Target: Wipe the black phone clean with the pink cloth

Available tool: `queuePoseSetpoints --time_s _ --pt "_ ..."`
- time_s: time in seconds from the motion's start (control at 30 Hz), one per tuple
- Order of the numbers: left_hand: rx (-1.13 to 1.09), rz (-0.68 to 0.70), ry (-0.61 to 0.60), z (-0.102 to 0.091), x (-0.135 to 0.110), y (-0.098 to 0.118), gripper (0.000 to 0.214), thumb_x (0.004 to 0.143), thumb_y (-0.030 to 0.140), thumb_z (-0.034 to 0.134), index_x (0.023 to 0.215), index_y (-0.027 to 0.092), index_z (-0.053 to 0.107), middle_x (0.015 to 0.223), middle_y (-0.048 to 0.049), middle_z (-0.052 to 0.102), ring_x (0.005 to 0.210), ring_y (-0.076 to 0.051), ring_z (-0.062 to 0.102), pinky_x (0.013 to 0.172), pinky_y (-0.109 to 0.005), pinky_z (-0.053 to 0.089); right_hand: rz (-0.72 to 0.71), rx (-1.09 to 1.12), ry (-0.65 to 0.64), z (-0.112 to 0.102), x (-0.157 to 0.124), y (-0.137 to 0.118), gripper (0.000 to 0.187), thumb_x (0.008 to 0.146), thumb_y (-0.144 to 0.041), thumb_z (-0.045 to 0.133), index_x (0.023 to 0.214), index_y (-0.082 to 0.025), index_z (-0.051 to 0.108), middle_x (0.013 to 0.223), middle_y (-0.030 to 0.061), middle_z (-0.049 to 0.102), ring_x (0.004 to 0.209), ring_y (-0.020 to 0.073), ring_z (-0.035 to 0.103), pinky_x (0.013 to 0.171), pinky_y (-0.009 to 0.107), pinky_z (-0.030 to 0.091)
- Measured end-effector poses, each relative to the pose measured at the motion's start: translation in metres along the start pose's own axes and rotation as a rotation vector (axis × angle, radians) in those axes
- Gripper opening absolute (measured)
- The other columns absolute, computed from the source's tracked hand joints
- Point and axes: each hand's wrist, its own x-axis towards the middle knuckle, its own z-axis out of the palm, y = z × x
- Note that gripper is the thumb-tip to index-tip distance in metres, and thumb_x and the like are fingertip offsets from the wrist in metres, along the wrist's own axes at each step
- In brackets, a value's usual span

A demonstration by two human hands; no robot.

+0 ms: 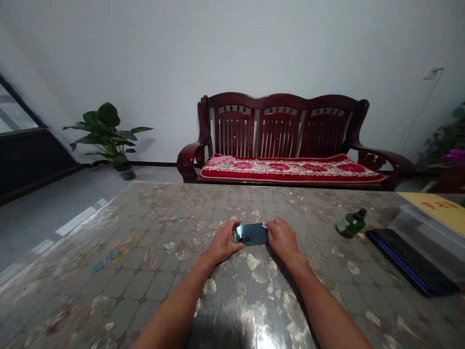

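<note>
A dark blue phone (252, 234) lies camera-side up on the patterned table (174, 291), held between both hands. My left hand (224, 244) grips its left end with thumb and curled fingers. My right hand (281, 238) grips its right end, and a small pink thing (265, 225) shows at those fingertips. Both forearms reach forward over the table from the near edge.
A small green bottle (351, 223) lies to the right, beside a dark tablet (410, 261) and a clear plastic box (432, 230) with a yellow sheet. Coloured rubber bands (112, 254) are scattered at the left. A red wooden bench (286, 140) and a potted plant (109, 133) stand behind.
</note>
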Motion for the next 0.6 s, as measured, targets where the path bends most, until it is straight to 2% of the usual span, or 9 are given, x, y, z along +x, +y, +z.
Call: queuePoseSetpoints --time_s 0.1,0.3,0.37,0.53,0.6 --pt "-0.01 -0.001 0.0 0.0 0.001 0.0 0.068 0.061 0.014 0.08 0.125 0.022 0.056 0.125 -0.0084 0.062 0.119 -0.029 0.058 0.105 -0.046 0.047 -0.052 0.009 0.004 0.006 0.003 -0.011 0.031 0.097 -0.017 0.048 0.109 -0.023 0.075 0.101 0.0086 0.067 0.099 0.021 0.059 0.085 0.028 0.042" --pt "-0.021 0.003 0.0 0.002 0.002 -0.003 0.071 0.06 0.013 0.082 0.125 0.021 0.055 0.126 -0.0088 0.062 0.118 -0.029 0.059 0.106 -0.047 0.047 -0.332 0.131 -0.053 0.007 0.001 -0.036 0.035 0.098 -0.015 0.048 0.114 -0.03 0.075 0.103 0.0049 0.069 0.098 0.019 0.058 0.086 0.027 0.041" --pt "-0.035 0.002 -0.002 0.002 0.002 -0.004 0.072 0.06 0.012 0.082 0.126 0.021 0.055 0.127 -0.0093 0.062 0.118 -0.029 0.059 0.106 -0.047 0.047 -0.313 0.116 -0.054 0.005 0.002 -0.032 0.034 0.098 -0.016 0.048 0.111 -0.029 0.076 0.102 0.0052 0.069 0.098 0.0194 0.057 0.086 0.028 0.041" --pt "-0.068 0.0 -0.011 0.002 0.001 -0.006 0.072 0.06 0.012 0.082 0.126 0.023 0.055 0.127 -0.0091 0.062 0.119 -0.029 0.059 0.106 -0.048 0.047 -0.112 -0.012 -0.011 0.002 0.006 -0.013 0.029 0.096 -0.017 0.051 0.107 -0.025 0.078 0.103 0.01 0.068 0.099 0.023 0.057 0.087 0.032 0.041" --pt "-0.075 -0.005 -0.01 0.002 0.001 -0.005 0.072 0.06 0.012 0.082 0.126 0.022 0.055 0.128 -0.0093 0.062 0.12 -0.029 0.059 0.106 -0.047 0.047 -0.112 -0.01 0.0 0.004 0.005 -0.014 0.03 0.096 -0.016 0.051 0.109 -0.025 0.077 0.104 0.0099 0.068 0.1 0.023 0.056 0.087 0.032 0.041"
